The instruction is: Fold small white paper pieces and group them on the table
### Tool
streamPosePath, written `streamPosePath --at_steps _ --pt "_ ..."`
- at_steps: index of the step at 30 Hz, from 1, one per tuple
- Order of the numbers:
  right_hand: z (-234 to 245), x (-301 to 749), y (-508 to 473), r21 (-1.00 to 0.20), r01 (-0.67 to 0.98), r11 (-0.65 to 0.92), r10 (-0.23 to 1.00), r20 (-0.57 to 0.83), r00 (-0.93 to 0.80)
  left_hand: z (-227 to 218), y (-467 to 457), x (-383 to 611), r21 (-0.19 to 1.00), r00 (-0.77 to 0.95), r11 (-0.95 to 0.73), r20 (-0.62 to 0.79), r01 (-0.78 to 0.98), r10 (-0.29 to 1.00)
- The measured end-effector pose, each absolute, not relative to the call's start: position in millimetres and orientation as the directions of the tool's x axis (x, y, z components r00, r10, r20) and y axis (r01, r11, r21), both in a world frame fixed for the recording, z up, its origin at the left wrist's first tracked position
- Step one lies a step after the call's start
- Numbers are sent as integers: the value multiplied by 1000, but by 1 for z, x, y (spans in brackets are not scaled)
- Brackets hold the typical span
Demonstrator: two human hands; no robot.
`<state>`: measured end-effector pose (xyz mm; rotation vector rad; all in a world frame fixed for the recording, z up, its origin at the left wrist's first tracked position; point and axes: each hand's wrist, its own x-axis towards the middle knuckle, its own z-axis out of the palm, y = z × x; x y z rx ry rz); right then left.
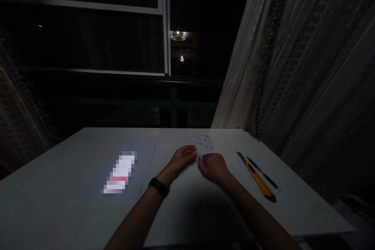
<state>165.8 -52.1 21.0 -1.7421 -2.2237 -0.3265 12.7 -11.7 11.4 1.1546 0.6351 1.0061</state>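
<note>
Both hands are close together over the middle of a white table. My right hand is closed, its thumb and fingers pinching a small piece of white paper. Just left of it, my left hand is held half-curled with the fingers reaching toward that piece; a dark band sits on its wrist. Whether its fingertips touch the paper is too dim to tell. Beyond the hands lie several small white paper pieces with dark marks, laid out in rows.
On the right lie a yellow utility knife with its blade out and a black pen, both over white paper. A lit, pixelated rectangle rests on a large paper sheet at left. Behind the table are a dark window and curtains.
</note>
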Motion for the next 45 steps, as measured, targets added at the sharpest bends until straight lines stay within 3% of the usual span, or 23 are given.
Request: streamPosePath --at_steps 3,6,11,15,17,20,22,23,25,30,38,45 --pt "23 164 -53 57 990 128 923 357 -140 6 -9 16 984 417 69 6 -165 909" --pt "21 158 -56 96 988 122 925 351 -148 -1 -10 20 997 412 70 -46 -42 910" --pt "19 148 -62 94 985 141 921 353 -166 -8 -10 24 995 325 -49 18 88 946" --pt "22 151 -65 23 995 102 918 383 -103 -9 -7 23 989 296 -124 95 80 950" --pt "23 157 -64 -112 988 104 907 419 -47 -8 -6 21 983 272 -167 140 81 952" --pt "20 170 -54 -514 833 203 917 399 23 -6 -7 17 967 229 -229 199 114 953" --pt "14 177 -45 -811 532 245 961 277 -21 -5 -7 15 959 222 -249 216 135 951" --pt "10 179 -40 -904 367 221 974 225 -32 -5 -8 15 955 222 -259 224 146 949" --pt "3 179 -33 -980 137 146 989 148 1 -4 -9 14 941 217 -289 249 178 944" --pt "-8 173 -28 -985 -15 171 983 169 65 1 -13 14 914 210 -334 288 232 934" --pt "-15 174 -26 -976 -18 217 965 211 152 2 -15 15 946 206 -275 238 174 949" --pt "-7 171 -33 -967 32 253 962 254 99 1 -15 13 921 206 -328 286 212 936"
